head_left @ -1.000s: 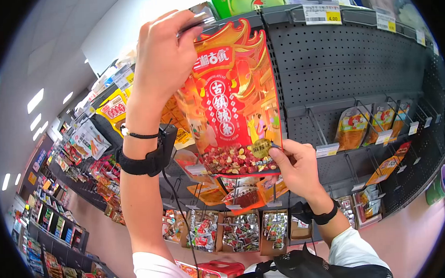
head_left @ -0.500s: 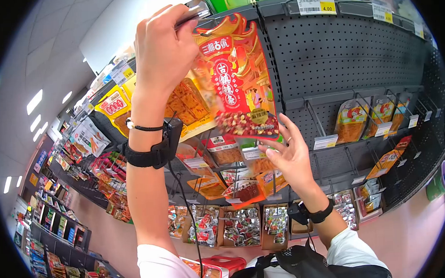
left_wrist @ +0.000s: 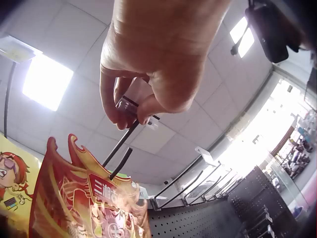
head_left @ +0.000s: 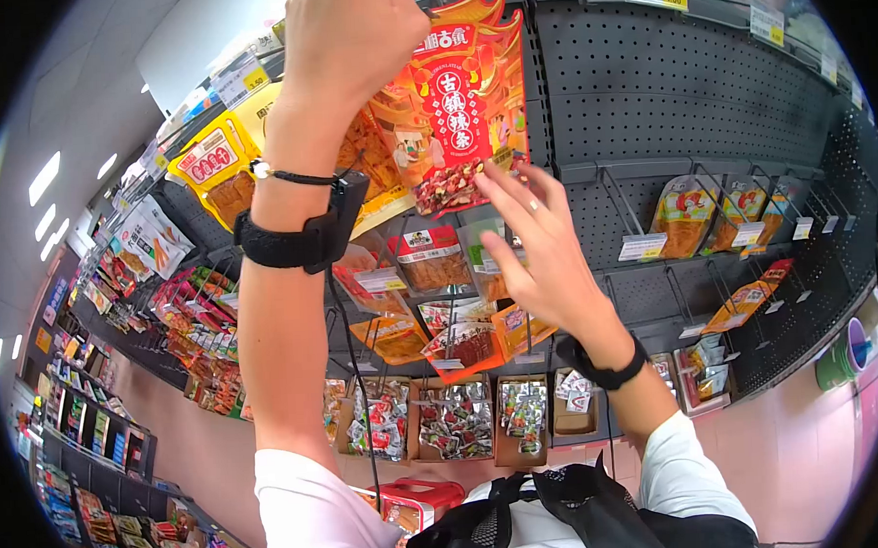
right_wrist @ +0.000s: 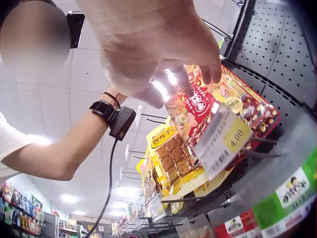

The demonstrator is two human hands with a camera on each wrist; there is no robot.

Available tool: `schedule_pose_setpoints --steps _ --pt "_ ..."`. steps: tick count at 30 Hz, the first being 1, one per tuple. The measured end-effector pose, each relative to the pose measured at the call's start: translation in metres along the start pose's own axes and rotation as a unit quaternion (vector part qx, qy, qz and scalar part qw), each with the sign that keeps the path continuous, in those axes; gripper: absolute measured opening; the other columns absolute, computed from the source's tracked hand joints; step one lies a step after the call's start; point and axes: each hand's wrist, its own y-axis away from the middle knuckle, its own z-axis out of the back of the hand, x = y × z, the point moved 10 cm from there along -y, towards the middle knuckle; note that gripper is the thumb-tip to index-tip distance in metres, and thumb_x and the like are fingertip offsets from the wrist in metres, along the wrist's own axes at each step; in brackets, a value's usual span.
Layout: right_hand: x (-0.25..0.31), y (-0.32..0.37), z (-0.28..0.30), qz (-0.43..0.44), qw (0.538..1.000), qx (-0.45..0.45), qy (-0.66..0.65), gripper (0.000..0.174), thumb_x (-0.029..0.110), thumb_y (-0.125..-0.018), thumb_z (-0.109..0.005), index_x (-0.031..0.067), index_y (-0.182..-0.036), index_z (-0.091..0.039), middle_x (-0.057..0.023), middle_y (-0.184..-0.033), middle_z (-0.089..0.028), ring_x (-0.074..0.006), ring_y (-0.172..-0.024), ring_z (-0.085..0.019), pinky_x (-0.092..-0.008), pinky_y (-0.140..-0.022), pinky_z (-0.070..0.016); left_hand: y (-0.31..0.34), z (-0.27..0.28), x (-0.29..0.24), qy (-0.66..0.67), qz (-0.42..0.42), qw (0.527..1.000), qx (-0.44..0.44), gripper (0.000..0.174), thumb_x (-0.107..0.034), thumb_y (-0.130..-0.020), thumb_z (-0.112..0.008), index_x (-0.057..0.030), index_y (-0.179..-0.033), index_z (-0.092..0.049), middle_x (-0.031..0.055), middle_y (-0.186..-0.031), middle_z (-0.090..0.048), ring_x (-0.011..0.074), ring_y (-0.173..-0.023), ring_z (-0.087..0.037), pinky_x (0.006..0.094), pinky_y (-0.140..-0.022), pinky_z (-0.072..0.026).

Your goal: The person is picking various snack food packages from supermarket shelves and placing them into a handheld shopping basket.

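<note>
A red snack bag (head_left: 456, 107) hangs from a metal hook on the shelf rack. Above it my left hand (head_left: 351, 43) is raised at the hook's end; in the left wrist view the left hand (left_wrist: 153, 64) pinches the clear tag holder at the hook's tip between thumb and fingers, and the red bag (left_wrist: 91, 198) hangs on the hook below. My right hand (head_left: 546, 250) has its fingers spread, with fingertips at the bag's lower right part. In the right wrist view the right hand (right_wrist: 153, 49) lies over the red bag (right_wrist: 237, 106), fingers slightly bent.
Yellow snack bags (head_left: 214, 171) hang to the left. Below are more hanging packets (head_left: 429, 265) and cardboard boxes (head_left: 455, 420) of small packs. At right stand a perforated panel (head_left: 666, 98) with bare hooks and a green bucket (head_left: 835, 364). A red basket (head_left: 419, 500) is at the bottom.
The red bag now hangs higher in view and the right hand, which had let go of its lower corner, has moved up to it. The left hand has also shifted up in view.
</note>
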Motion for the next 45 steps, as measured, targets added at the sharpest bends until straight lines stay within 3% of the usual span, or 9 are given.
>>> schedule_pose_setpoints --steps 5,9,13,17,20,23,33,43,45 --pt "-0.024 -0.027 -0.048 0.021 0.974 0.072 0.213 0.045 0.028 -0.089 -0.055 0.006 -0.128 -0.051 -0.0132 -0.136 -0.047 -0.0398 -0.132 -0.026 -0.0517 -0.104 -0.024 0.022 -0.01 0.024 -0.008 0.075 0.996 0.054 0.021 0.004 -0.078 -0.05 0.0022 -0.093 -0.065 0.0136 -0.083 -0.064 0.0249 -0.068 -0.06 0.0353 -0.067 -0.0521" --pt "-0.024 0.006 -0.057 -0.022 0.957 0.138 0.253 0.043 0.03 -0.089 -0.057 0.0046 -0.123 -0.055 -0.0146 -0.133 -0.05 -0.038 -0.131 -0.031 -0.051 -0.102 -0.0268 0.095 0.027 -0.003 0.081 0.069 0.994 -0.007 0.057 0.003 -0.073 -0.052 0.0047 -0.13 -0.045 0.0238 -0.14 -0.04 0.039 -0.133 -0.034 0.0415 -0.109 -0.0296" --pt "-0.03 0.057 -0.034 -0.061 0.959 0.136 0.241 0.04 0.025 -0.085 -0.062 -0.002 -0.115 -0.059 -0.0184 -0.128 -0.053 -0.0368 -0.125 -0.042 -0.0484 -0.101 -0.0325 0.2 0.046 -0.064 0.247 0.164 0.949 0.106 0.036 -0.002 -0.073 -0.061 0.0053 -0.108 -0.058 0.0235 -0.127 -0.051 0.0396 -0.118 -0.05 0.0447 -0.1 -0.0405" --pt "-0.022 0.094 -0.038 -0.048 0.969 0.133 0.203 0.039 0.015 -0.085 -0.063 -0.006 -0.116 -0.055 -0.0245 -0.121 -0.053 -0.0385 -0.119 -0.045 -0.0456 -0.102 -0.0341 0.423 0.043 -0.121 0.429 0.437 0.721 0.324 0.031 -0.012 -0.083 -0.06 -0.0002 -0.111 -0.06 0.0192 -0.108 -0.062 0.0344 -0.1 -0.06 0.0388 -0.087 -0.0476" --pt "-0.021 0.09 -0.025 0.012 0.966 0.096 0.24 0.034 0.016 -0.087 -0.063 -0.0041 -0.114 -0.057 -0.0211 -0.114 -0.056 -0.0358 -0.111 -0.05 -0.0436 -0.097 -0.0381 0.607 0.101 -0.144 0.165 0.575 0.619 0.509 0.02 -0.015 -0.077 -0.056 0.0005 -0.087 -0.064 0.0217 -0.081 -0.065 0.038 -0.08 -0.064 0.0459 -0.072 -0.0514" --pt "-0.039 0.073 -0.007 0.012 0.963 0.065 0.262 0.033 0.025 -0.091 -0.061 -0.0032 -0.108 -0.064 -0.0189 -0.109 -0.064 -0.0311 -0.102 -0.058 -0.0382 -0.091 -0.0441 0.764 0.201 -0.184 -0.019 0.689 0.42 0.59 0.024 -0.016 -0.073 -0.059 -0.0019 -0.09 -0.068 0.0227 -0.094 -0.065 0.0385 -0.087 -0.064 0.0468 -0.078 -0.0519" --pt "-0.066 0.062 0.029 -0.011 0.948 -0.15 0.28 0.026 0.02 -0.089 -0.063 -0.0052 -0.092 -0.069 -0.0156 -0.09 -0.069 -0.026 -0.08 -0.065 -0.0338 -0.074 -0.0521 0.98 0.337 -0.371 0.008 0.939 0.174 0.295 0.049 -0.025 -0.073 -0.06 0.0074 -0.109 -0.057 0.031 -0.098 -0.062 0.042 -0.099 -0.06 0.0452 -0.084 -0.0478" --pt "-0.069 0.048 0.061 0.007 0.949 -0.173 0.264 0.028 0.018 -0.085 -0.063 -0.0071 -0.075 -0.07 -0.0122 -0.067 -0.068 -0.0184 -0.059 -0.062 -0.0287 -0.055 -0.0509 0.997 0.371 -0.325 -0.174 0.954 0.155 0.19 0.054 -0.026 -0.073 -0.061 0.0063 -0.115 -0.05 0.0326 -0.11 -0.058 0.0446 -0.108 -0.055 0.045 -0.091 -0.0453" --pt "-0.052 0.045 0.048 0.02 0.941 -0.166 0.295 0.029 0.018 -0.082 -0.063 -0.0058 -0.067 -0.069 -0.01 -0.059 -0.065 -0.0159 -0.052 -0.058 -0.0279 -0.049 -0.0471 1.031 0.382 -0.356 -0.175 0.975 0.035 0.13 0.056 -0.026 -0.071 -0.063 0.0082 -0.114 -0.051 0.0319 -0.113 -0.057 0.043 -0.11 -0.055 0.0431 -0.093 -0.0448"
